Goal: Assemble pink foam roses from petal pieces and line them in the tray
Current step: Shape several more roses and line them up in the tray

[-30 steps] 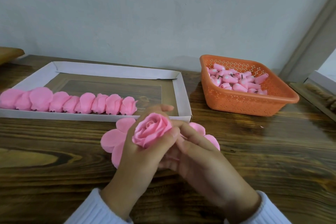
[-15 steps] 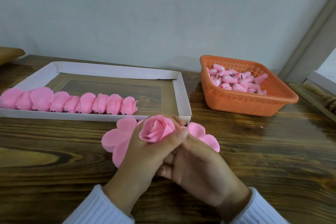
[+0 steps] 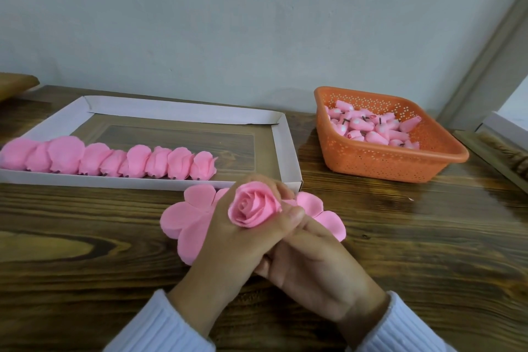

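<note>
Rose (image 3: 253, 208) faces up, axis near upright, gripped by left fingers (image 3: 295, 214); right fingers' (image 3: 315, 233) hold hidden.

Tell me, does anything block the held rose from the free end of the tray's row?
Nothing visible does. Only the low front wall of the tray lies between the rose in the left hand and the bare spot beside the row of roses.

Soft matt foam over glossy wood
The rose (image 3: 254, 208) I hold is matt pink foam; table (image 3: 400, 237) glossy grained wood, tray (image 3: 183, 108) matt white card, basket (image 3: 385, 163) perforated orange plastic.
</note>
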The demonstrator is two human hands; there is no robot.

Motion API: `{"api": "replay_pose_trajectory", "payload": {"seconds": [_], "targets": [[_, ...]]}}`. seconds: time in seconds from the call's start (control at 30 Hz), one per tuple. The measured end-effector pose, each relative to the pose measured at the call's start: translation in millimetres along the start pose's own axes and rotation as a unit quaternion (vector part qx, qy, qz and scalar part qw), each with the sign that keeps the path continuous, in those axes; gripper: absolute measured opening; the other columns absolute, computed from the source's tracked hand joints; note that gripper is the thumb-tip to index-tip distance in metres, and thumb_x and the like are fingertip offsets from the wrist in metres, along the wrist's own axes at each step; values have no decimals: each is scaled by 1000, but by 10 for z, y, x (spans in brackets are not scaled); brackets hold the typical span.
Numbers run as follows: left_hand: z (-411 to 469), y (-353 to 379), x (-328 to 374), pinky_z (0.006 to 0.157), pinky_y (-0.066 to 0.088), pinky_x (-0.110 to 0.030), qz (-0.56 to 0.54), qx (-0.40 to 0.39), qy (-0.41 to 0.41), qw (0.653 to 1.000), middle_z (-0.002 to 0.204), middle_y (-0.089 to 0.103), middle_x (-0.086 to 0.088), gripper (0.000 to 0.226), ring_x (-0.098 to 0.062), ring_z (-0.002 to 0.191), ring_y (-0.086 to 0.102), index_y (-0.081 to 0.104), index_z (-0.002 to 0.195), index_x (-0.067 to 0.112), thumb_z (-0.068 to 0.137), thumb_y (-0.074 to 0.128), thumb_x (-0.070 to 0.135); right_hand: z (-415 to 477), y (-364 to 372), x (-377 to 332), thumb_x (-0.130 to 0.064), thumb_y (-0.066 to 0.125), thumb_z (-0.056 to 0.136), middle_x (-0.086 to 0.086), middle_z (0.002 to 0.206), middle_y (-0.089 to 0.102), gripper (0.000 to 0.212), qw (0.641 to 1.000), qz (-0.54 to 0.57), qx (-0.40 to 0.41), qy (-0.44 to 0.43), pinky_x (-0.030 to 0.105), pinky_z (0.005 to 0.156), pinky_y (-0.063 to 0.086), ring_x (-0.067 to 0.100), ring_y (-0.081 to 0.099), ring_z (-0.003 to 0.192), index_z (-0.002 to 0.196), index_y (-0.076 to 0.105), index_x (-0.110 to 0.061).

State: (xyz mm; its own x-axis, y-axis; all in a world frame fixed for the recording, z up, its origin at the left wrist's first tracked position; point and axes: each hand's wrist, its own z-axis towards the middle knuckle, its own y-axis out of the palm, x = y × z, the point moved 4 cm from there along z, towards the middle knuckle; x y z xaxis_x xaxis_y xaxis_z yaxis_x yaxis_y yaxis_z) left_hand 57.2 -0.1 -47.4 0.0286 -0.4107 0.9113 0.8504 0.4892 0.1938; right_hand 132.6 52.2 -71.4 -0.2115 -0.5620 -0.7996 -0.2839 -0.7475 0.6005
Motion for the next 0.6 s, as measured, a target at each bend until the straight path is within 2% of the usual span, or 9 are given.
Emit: {"api": "replay_pose_trajectory", "payload": {"seconds": [0.07, 0.1, 0.17, 0.23, 0.33, 0.4, 0.43, 0.5, 0.6], "targets": [[-10, 15, 9, 47, 49, -23, -6, -6, -8, 1000, 78, 69, 0, 12, -8, 55, 61, 70, 75, 32, 64, 71, 35, 17, -19, 22, -29, 56, 89, 15, 85, 53, 35, 999, -18, 22, 23, 28, 70, 45, 17, 54, 75, 112, 52, -3], [-9, 17, 4, 48, 49, -21, -7, -6, -10, 1000, 78, 70, -2, 13, -8, 56, 62, 72, 75, 29, 64, 71, 35, 27, -27, 39, -30, 51, 93, 16, 86, 53, 35, 999, -29, 31, 30, 31, 75, 46, 18, 55, 78, 111, 54, 0], [1, 9, -16, 63, 52, -20, -4, 1, -11, 1000, 84, 72, 3, 12, -8, 77, 69, 70, 71, 25, 63, 70, 34, 25, -27, 61, -29, 48, 95, 21, 112, 56, 44, 998, -27, 39, 37, 48, 98, 38, 30, 54, 105, 125, 52, 4], [17, -10, -22, 65, 52, -19, -6, 11, -13, 1000, 84, 70, 7, 12, -5, 82, 68, 66, 67, 24, 60, 71, 32, 14, 16, 28, -28, 53, 91, 17, 128, 56, 49, 1000, 2, 12, 25, 50, 105, 34, 29, 51, 119, 134, 51, -4], [15, 4, 1, 69, 53, -20, 9, -14, 12, 1000, 85, 70, 5, 11, -7, 83, 67, 63, 69, 25, 63, 72, 28, 14, 16, 2, -27, 53, 91, 12, 118, 61, 39, 1000, 11, 0, 19, 34, 86, 52, 20, 61, 106, 126, 56, -9], [4, 32, 1, 65, 54, -22, 16, -36, 1, 999, 85, 71, 3, 11, -6, 76, 67, 69, 74, 26, 65, 73, 30, 23, -16, 24, -31, 53, 90, 16, 105, 52, 36, 999, -12, 25, 30, 28, 76, 49, 18, 56, 91, 117, 59, -9], [2, 39, -5, 63, 53, -19, 13, -39, -6, 999, 86, 72, 3, 12, -3, 73, 67, 71, 76, 26, 65, 72, 31, 25, -19, 34, -34, 54, 88, 16, 103, 49, 34, 999, -27, 30, 35, 29, 77, 47, 21, 53, 90, 112, 62, -12], [2, 41, -13, 66, 51, -15, 5, -31, -8, 999, 87, 73, 5, 11, -4, 79, 68, 72, 72, 24, 64, 72, 31, 20, -4, 43, -35, 55, 87, 12, 110, 58, 33, 999, -25, 17, 39, 35, 88, 46, 21, 57, 103, 112, 65, -16], [16, 8, -19, 69, 51, -17, 3, 8, -7, 1000, 83, 70, 8, 11, -5, 84, 67, 65, 64, 25, 60, 72, 33, -7, 41, 5, -28, 57, 85, 10, 129, 57, 52, 999, 28, -8, 37, 42, 100, 39, 23, 54, 118, 133, 51, -9]]}}
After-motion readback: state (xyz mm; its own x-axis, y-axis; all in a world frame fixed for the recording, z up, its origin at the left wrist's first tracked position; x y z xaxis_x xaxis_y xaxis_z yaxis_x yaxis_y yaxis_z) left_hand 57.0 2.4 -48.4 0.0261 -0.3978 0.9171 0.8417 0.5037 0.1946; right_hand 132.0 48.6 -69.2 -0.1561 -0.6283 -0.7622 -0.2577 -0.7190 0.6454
